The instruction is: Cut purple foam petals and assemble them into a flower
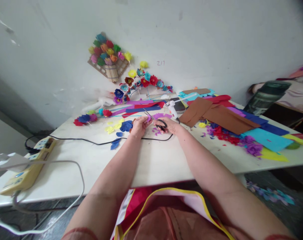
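Observation:
My right hand (166, 126) is closed around the black handles of a pair of scissors (162, 125), whose metal blades point up and left. Pinched in the fingers of my left hand (140, 126) is a small piece of purple paper (149, 118), close beside the blades. Whether the blades touch the paper I cannot tell. Under and behind my hands lie more purple paper pieces (163, 116). Left of my left hand are blue paper petals (126, 126) and yellow paper pieces (114, 126).
A white glue gun (171, 108) stands behind my right hand. Brown paper sheets (223, 117) and paper scraps cover the right side. A black cord (99, 144) crosses the table from a yellow power strip (29, 170). Paper flowers (119, 93) stand at the back. A dark bottle (267, 96) is far right.

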### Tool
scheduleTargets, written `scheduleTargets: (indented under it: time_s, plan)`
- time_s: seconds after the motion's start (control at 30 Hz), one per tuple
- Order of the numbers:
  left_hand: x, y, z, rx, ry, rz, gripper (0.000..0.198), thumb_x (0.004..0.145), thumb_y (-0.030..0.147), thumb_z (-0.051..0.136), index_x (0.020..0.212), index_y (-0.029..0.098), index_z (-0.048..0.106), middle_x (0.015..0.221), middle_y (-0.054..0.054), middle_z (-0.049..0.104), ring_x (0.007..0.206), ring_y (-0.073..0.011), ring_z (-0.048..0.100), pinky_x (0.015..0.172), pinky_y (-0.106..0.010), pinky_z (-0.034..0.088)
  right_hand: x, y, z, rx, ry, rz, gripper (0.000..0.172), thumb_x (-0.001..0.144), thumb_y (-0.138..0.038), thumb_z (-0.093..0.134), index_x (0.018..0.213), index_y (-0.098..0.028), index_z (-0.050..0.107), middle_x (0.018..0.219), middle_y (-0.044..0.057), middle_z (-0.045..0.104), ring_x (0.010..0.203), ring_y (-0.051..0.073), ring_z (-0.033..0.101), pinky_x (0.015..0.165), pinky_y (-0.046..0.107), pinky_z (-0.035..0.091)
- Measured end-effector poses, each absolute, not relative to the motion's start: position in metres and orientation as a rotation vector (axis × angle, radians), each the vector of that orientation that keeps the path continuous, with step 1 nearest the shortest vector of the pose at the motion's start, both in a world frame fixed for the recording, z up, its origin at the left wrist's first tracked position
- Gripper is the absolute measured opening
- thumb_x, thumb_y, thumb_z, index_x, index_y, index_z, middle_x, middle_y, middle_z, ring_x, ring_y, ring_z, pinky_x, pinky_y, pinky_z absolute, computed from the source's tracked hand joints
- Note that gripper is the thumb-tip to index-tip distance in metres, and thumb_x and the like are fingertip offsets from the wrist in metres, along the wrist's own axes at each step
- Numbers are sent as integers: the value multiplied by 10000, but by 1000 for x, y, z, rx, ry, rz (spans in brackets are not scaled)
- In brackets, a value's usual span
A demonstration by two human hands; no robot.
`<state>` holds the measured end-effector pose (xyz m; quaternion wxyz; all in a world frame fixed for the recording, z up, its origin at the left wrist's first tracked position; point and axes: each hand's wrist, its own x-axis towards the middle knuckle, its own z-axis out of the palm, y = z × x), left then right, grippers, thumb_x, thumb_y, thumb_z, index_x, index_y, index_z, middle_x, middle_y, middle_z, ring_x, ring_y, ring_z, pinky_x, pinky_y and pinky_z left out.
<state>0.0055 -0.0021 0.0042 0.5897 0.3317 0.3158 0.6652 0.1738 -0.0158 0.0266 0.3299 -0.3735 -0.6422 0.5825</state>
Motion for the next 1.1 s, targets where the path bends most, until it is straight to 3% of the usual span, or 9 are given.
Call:
scheduleTargets:
  time_s: [0.63, 1.1]
  plan:
    - [6, -4, 6, 788, 733, 1528, 92, 611, 94, 696, 608, 137, 615, 615, -20, 632, 621, -116, 611, 792, -320, 558, 170, -13, 24, -1011, -1670, 1462, 281, 739, -300, 722, 641, -160, 498, 445, -44, 508, 289, 61, 438, 242, 156, 209]
    - [6, -1, 4, 748, 713, 1625, 199, 579, 124, 791, 621, 153, 598, 627, -1, 645, 685, -130, 650, 864, -354, 545, 172, -16, 26, -994, -1636, 1552, 364, 768, -479, 697, 801, -147, 551, 497, -36, 552, 334, 65, 488, 257, 144, 255]
